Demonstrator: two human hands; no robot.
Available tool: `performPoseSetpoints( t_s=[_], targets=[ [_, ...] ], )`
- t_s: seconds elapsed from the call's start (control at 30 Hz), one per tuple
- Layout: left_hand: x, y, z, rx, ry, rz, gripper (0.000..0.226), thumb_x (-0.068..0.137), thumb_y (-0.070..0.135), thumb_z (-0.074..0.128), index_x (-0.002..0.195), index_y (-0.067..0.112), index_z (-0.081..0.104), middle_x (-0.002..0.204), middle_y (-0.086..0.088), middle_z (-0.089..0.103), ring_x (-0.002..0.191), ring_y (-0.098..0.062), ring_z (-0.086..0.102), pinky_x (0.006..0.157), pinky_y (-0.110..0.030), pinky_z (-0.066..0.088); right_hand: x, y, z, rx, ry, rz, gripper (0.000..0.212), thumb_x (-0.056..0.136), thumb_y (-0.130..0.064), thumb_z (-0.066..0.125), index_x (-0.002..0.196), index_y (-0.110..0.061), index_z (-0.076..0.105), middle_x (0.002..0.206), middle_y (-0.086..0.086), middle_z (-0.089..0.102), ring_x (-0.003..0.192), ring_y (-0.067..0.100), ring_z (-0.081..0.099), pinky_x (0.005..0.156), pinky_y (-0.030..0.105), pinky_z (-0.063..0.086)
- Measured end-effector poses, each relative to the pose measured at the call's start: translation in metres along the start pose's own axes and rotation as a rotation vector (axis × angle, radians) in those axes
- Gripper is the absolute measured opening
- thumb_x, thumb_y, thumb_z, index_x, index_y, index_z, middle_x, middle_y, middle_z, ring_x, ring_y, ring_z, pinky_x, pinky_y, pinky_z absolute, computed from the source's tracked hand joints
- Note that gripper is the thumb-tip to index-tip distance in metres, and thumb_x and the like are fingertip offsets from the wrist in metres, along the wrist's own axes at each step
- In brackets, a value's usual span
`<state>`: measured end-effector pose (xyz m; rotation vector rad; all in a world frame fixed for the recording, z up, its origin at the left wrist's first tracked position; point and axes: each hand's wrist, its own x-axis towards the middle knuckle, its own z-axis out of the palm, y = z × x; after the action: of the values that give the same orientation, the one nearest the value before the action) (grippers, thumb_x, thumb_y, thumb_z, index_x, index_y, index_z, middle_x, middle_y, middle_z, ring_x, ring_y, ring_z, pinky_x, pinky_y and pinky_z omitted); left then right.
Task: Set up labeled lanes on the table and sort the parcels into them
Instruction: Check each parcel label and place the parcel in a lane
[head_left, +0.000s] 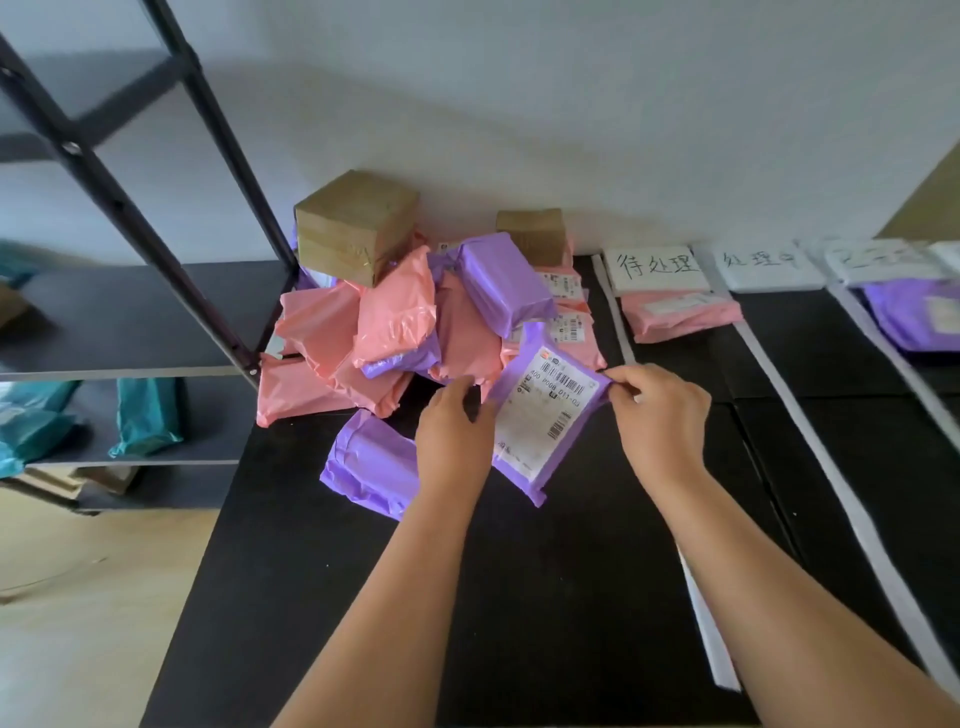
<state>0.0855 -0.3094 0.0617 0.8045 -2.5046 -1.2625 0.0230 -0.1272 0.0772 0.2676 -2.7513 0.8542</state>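
Confirming grip state, the desk asks: what do the hands hold?

I reply: Both hands are on one purple parcel (543, 415). The left hand (452, 431) has its fingers curled round the parcel's left edge. The right hand (660, 415) pinches the right edge near the far corner, fingers bent. The printed label (553, 400) faces up between them. I cannot tell whether the parcel's near end rests on the table (519, 597).

Desk: State what surrounds the grip.

I reply: Directly beyond the grip lies a heap of pink and purple parcels (395, 322). A large cardboard box (356, 226) sits on the heap's far left, and a small cardboard box (532, 234) stands at the wall behind it. Just left of the grip, partly under the left wrist, lies a second purple parcel (369, 462).

Beyond and right of the grip, three handwritten sheets lie side by side at the wall: first sheet (657, 267), second sheet (761, 265), third sheet (883, 260), the last too blurred to read. A pink parcel (680, 314) lies in the lane under the first sheet, between the first white strip (615, 312) and the second white strip (810, 441). Well left of the grip stands a black shelf rack (156, 312) holding teal parcels (145, 415).
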Motion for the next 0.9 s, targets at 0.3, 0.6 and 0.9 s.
performPoseSetpoints(
  t_s=[0.3, 0.6, 0.9],
  targets=[
    [-0.042, 0.069, -0.016, -0.397, -0.010, 0.014, 0.009, 0.089, 0.030, 0.071, 0.094, 0.031, 0.079, 0.080, 0.014, 0.075, 0.079, -0.007, 0.070, 0.070, -0.019, 0.054, 0.004, -0.009, -0.088, 0.306, 0.139, -0.111, 0.019, 0.096, -0.013, 0.061, 0.111, -0.019, 0.071, 0.098, -0.015, 0.062, 0.088, 0.003, 0.062, 0.086, 0.034, 0.054],
    [-0.066, 0.124, -0.045, -0.663, 0.157, 0.003, 0.007, 0.089, 0.023, 0.072, 0.091, 0.022, 0.079, 0.078, 0.008, 0.076, 0.073, -0.011, 0.070, 0.067, -0.024, 0.057, -0.010, -0.014, -0.124, 0.658, -0.068, 0.095, 0.017, 0.098, -0.050, 0.051, 0.098, -0.040, 0.064, 0.084, -0.032, 0.065, 0.083, -0.019, 0.059, 0.057, 0.008, 0.044],
    [-0.085, 0.146, -0.048, -0.735, 0.131, 0.069, 0.010, 0.090, 0.017, 0.070, 0.094, 0.012, 0.078, 0.082, 0.003, 0.077, 0.071, -0.008, 0.069, 0.066, -0.020, 0.058, -0.017, -0.015, -0.137, 0.809, -0.055, 0.036, 0.005, 0.096, -0.035, 0.061, 0.098, -0.039, 0.064, 0.081, -0.032, 0.066, 0.083, -0.020, 0.060, 0.053, 0.007, 0.049]
  ],
)
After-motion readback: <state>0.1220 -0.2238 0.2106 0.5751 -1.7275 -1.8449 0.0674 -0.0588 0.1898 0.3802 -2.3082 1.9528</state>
